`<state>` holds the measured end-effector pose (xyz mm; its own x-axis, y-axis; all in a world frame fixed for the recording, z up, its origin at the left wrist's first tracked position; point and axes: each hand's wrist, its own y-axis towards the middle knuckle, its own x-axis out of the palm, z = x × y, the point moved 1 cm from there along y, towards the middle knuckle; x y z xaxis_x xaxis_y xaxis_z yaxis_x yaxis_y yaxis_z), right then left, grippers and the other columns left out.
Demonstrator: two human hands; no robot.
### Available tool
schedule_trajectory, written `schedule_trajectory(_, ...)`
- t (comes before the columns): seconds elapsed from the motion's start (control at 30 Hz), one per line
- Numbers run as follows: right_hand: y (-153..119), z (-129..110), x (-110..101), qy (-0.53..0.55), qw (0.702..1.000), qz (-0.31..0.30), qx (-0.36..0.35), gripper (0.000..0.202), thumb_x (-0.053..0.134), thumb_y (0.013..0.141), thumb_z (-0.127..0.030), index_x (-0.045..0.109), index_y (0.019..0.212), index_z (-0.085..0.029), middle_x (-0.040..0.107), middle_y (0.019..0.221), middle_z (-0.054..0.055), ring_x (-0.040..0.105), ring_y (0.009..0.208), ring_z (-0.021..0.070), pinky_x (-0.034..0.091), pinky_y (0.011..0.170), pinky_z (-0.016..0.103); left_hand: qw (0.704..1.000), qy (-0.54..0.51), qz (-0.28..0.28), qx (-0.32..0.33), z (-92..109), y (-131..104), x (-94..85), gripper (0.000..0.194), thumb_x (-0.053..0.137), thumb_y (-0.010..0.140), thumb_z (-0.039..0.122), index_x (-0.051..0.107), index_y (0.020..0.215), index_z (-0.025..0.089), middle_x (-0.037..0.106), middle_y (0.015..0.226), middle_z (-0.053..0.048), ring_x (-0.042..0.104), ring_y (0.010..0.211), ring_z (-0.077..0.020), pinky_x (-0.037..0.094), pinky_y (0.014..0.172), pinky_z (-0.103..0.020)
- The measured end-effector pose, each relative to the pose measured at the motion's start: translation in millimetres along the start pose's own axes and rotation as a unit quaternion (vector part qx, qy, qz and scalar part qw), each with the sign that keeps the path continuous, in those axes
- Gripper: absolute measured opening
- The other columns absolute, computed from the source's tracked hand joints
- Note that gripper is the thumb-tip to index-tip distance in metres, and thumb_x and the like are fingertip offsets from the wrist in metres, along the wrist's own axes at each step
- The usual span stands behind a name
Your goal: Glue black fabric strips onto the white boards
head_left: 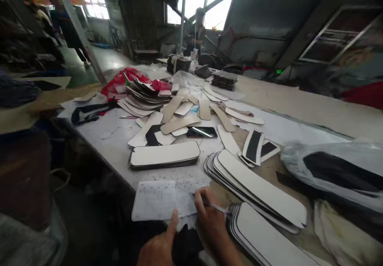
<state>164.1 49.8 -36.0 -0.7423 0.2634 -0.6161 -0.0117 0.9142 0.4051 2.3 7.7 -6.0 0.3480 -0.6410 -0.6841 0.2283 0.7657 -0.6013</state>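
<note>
An open notebook (pixel 155 200) with ruled, written pages lies at the table's near edge. My right hand (pixel 209 214) is closed around a pen (pixel 220 208), its tip on the right-hand page. My left hand (pixel 160 242) has its index finger stretched onto the notebook's lower edge; it holds nothing that I can see, and its other fingers are partly hidden. Just beyond the notebook sits a neat stack of white curved strips (pixel 166 154) with dark edges. Right of my right hand are two fanned stacks, a nearer stack (pixel 263 234) and a farther stack (pixel 260 190).
Loose beige strips (pixel 182 124) are scattered mid-table around a phone (pixel 202 132). Behind them stand a tall pile of strips (pixel 143 98) and a red plastic bag (pixel 119 83). A clear bag with black pieces (pixel 338 170) lies at right. Other people are in the background.
</note>
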Motion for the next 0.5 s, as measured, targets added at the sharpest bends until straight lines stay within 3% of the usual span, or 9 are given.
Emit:
schedule_trajectory(0.1,1.4,0.0,1.6,-0.015,0.999,0.020,0.023,0.018,0.036,0.084,-0.012,0.051,0.077,-0.020,0.052,0.069,0.001,0.052,0.063,0.0133,0.045,0.060,0.023,1.000,0.005,0.012,-0.008,-1.8,1.2,3.1,0.072,0.039,0.073,0.010,0.009,0.136,0.024,0.066,0.105,-0.008,0.060,0.095,-0.0230,0.043,0.078,-0.032)
schedule_trajectory(0.3,-0.4,3.3,0.7,-0.113,0.990,0.020,-0.083,0.025,0.035,0.078,-0.003,0.055,0.083,-0.018,0.051,0.073,0.003,0.050,0.064,0.0142,0.045,0.058,0.024,1.000,0.008,0.020,-0.009,-2.1,1.2,5.3,0.071,0.037,0.073,0.009,0.010,0.137,0.024,0.067,0.104,-0.006,0.060,0.094,-0.0224,0.042,0.076,-0.031)
schedule_trajectory(0.5,0.4,3.7,-0.2,-0.108,0.990,0.012,-0.091,0.026,0.034,0.078,-0.001,0.054,0.081,-0.018,0.051,0.072,0.003,0.050,0.064,0.0142,0.044,0.058,0.024,1.000,0.001,0.014,-0.015,-1.7,2.8,6.5,0.073,0.039,0.072,0.012,0.010,0.137,0.026,0.067,0.104,-0.005,0.059,0.095,-0.0216,0.041,0.076,-0.029)
